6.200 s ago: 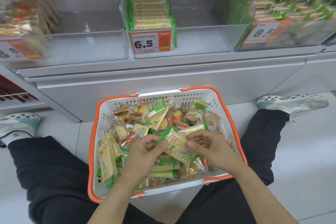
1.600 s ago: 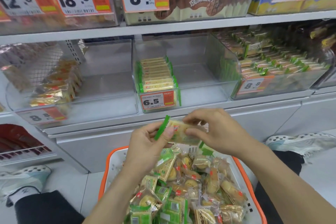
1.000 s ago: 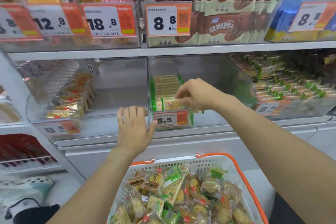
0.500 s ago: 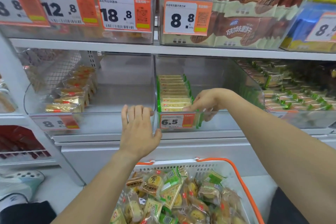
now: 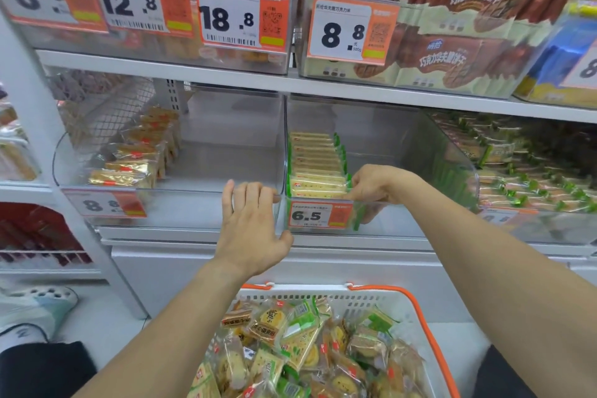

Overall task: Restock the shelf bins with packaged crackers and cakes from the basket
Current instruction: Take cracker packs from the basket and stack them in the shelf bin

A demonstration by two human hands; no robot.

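Note:
A clear middle bin [image 5: 452, 171] with a 6.5 price tag [image 5: 319, 215] holds one row of green-edged cracker packs [image 5: 315, 155] along its left wall. My right hand [image 5: 371, 184] reaches over the bin's front wall, and its fingers curl round the right end of the front cracker pack [image 5: 318, 187]. Flat, straight fingers of my left hand [image 5: 252, 229] rest on the front rim of the neighbouring left bin [image 5: 181, 194]. Below, an orange-rimmed white basket [image 5: 429, 326] is full of mixed cracker and cake packs [image 5: 300, 342].
Gold-wrapped packs [image 5: 129, 168] line the left bin's left side. The right bin [image 5: 533, 184] is filled with green-wrapped packs. Brown wafer packs [image 5: 452, 42] and tagged bins sit on the shelf above. My shoe [image 5: 32, 310] is on the floor at left.
Both hands lifted a cracker pack out of the basket. The right hand carried it into the 6.5 bin and lowered it at the row's front, while the left moved to the left bin's rim.

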